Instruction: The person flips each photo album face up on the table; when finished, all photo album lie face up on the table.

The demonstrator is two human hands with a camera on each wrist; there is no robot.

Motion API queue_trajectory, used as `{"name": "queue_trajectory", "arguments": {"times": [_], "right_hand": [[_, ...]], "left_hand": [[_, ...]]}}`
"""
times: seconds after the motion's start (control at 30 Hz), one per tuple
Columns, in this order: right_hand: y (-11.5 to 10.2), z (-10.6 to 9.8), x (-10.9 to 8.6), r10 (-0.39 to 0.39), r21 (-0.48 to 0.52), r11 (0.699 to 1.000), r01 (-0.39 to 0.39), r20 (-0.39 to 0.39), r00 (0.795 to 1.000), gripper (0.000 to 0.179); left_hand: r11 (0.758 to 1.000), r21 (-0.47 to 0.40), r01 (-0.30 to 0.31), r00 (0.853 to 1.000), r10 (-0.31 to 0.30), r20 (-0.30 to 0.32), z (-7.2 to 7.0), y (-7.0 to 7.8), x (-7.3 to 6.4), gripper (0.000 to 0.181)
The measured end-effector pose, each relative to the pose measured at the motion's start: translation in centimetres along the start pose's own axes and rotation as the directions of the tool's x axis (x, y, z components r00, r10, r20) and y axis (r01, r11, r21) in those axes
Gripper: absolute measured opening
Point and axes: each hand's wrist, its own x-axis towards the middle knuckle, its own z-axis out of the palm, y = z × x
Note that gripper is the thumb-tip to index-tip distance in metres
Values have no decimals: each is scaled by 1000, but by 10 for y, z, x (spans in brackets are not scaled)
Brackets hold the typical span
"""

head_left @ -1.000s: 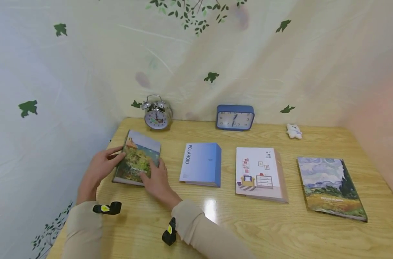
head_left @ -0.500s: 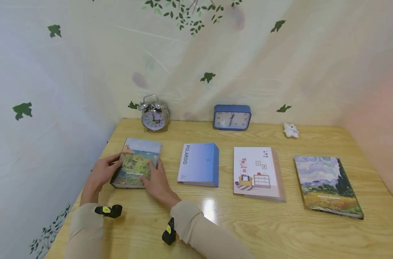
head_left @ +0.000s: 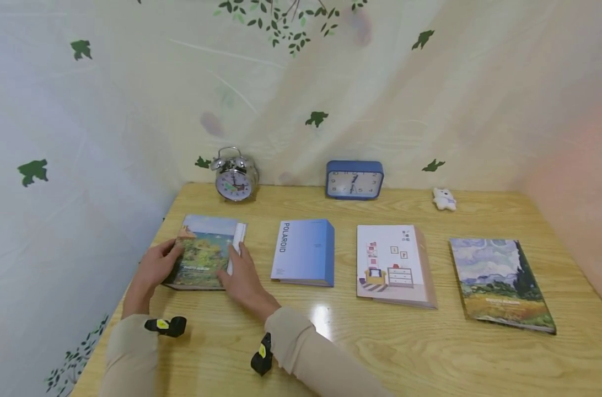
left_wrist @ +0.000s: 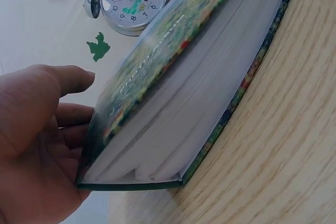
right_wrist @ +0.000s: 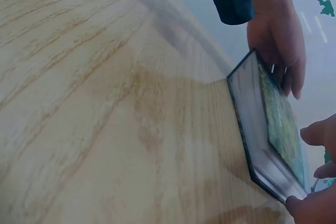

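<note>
A photo album (head_left: 204, 253) with a painted seaside cover lies at the table's left. Its front cover stands slightly raised, and white pages (head_left: 238, 236) show along the right side. Against the spine rest the fingers of my left hand (head_left: 154, 270), the thumb held apart from the cover in the left wrist view, where the page block (left_wrist: 194, 87) is visible from its lower end. My right hand (head_left: 246, 281) holds the album's opposite edge, thumb over the cover side. In the right wrist view, one fingertip (right_wrist: 292, 203) touches the lower edge; its other fingers are partly cut off.
Right of the album lie a blue POLAROID album (head_left: 303, 251), a white album with a furniture drawing (head_left: 392, 264) and a landscape-covered album (head_left: 501, 284). Behind stand a silver alarm clock (head_left: 235, 179), a blue clock (head_left: 354, 181) and a small white bear (head_left: 444, 199).
The album was tilted, then came down flatter and straighter on the table. Its cover has since lifted and shifted left, exposing white pages. Both hands stayed at its sides.
</note>
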Motion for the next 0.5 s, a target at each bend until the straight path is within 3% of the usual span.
{"name": "queue_trajectory", "arguments": {"times": [0.13,0.23,0.3,0.4,0.5], "right_hand": [[-2,-10,0,-19,15,1000,19,-3,1000,62],[-4,-19,1,-33,11,999,33,-34,999,62],[-5,-26,2,-41,10,999,41,-62,997,62],[-5,-38,4,-57,4,998,58,-115,992,61],[-4,-51,5,-71,-8,997,71,-165,984,59]], "left_hand": [[998,65,-21,1000,21,-12,0,1,-1,74],[992,106,-66,995,73,-63,-1,6,0,73],[986,114,-119,983,134,-126,-1,13,-1,71],[976,106,-190,953,209,-218,1,26,-3,68],[968,82,-235,933,249,-260,4,41,-6,66]]}}
